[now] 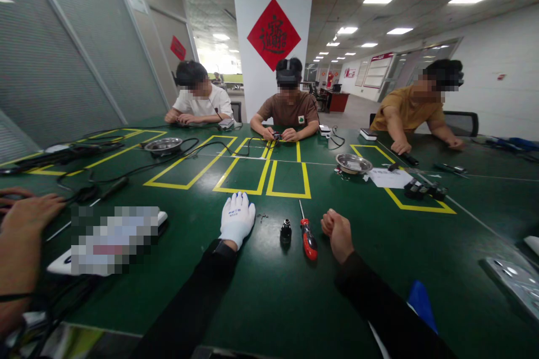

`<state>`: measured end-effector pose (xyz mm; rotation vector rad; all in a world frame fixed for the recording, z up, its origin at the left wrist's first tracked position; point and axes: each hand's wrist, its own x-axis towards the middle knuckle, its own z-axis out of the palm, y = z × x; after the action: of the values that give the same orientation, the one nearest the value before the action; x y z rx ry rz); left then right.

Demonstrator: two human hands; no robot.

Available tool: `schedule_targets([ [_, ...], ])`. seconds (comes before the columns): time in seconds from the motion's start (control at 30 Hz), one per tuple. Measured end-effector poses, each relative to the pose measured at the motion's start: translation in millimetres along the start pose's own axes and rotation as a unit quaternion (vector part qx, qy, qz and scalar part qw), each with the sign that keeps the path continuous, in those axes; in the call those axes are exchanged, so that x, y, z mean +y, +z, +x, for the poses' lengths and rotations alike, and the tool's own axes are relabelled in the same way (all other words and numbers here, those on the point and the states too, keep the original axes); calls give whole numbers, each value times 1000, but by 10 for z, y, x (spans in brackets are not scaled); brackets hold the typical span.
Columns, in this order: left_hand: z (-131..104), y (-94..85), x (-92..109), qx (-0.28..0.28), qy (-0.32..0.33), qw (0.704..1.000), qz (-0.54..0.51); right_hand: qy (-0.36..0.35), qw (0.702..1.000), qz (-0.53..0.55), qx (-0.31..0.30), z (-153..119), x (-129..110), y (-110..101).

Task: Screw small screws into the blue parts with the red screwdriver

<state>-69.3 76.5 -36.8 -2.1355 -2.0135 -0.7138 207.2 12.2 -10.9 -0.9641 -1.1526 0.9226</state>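
A red-and-black screwdriver [309, 240] lies on the dark green bench [269, 297] in front of you, between your two hands and apart from both. Its handle is toward you and its metal shaft points away. Just left of the screwdriver stands a small black fitting [285, 232], narrower at the top.

Your left hand [237, 220], in a white glove, rests palm down farther left of the screwdriver, past the black fitting. Its fingers are extended and fairly close together, with nothing visible in their hold. A few tiny dark pieces [262, 217] lie beside this glove, on the screwdriver's side.

Your right hand [338, 234], bare, sits near the screwdriver on its right. Its fingers are curled into a loose fist; you cannot tell whether anything is inside.

Beyond the screwdriver, yellow tape outlines [288, 196] mark the bench. Beyond it and to the right are a metal bowl [353, 163] and a sheet of white paper [389, 178]. Well left of it is a flat white box [109, 241], its top blurred. Past the tape, a person in a brown shirt [290, 111] faces you.
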Motion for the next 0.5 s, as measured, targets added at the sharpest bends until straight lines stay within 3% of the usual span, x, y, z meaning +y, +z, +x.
schedule_targets([
  [0.07,-15,-94,47,25,28,996,-81,-30,997,-56,-32,-5,-39,9],
  [0.13,-40,-253,125,65,84,978,-178,-99,973,-177,-108,0,-75,1],
  [0.2,-79,-441,227,71,176,952,-239,-172,907,-328,-200,19,-89,-18],
  [0.23,-102,-526,282,52,232,938,-253,-195,868,-389,-240,31,-87,-27],
  [0.3,-152,-640,389,7,312,915,-256,-209,817,-453,-291,52,-70,-34],
  [0.37,-197,-659,476,-11,347,907,-237,-208,797,-474,-311,62,-52,-24],
  [0.5,-246,-529,553,0,383,899,-212,-198,802,-479,-296,41,-62,29],
])
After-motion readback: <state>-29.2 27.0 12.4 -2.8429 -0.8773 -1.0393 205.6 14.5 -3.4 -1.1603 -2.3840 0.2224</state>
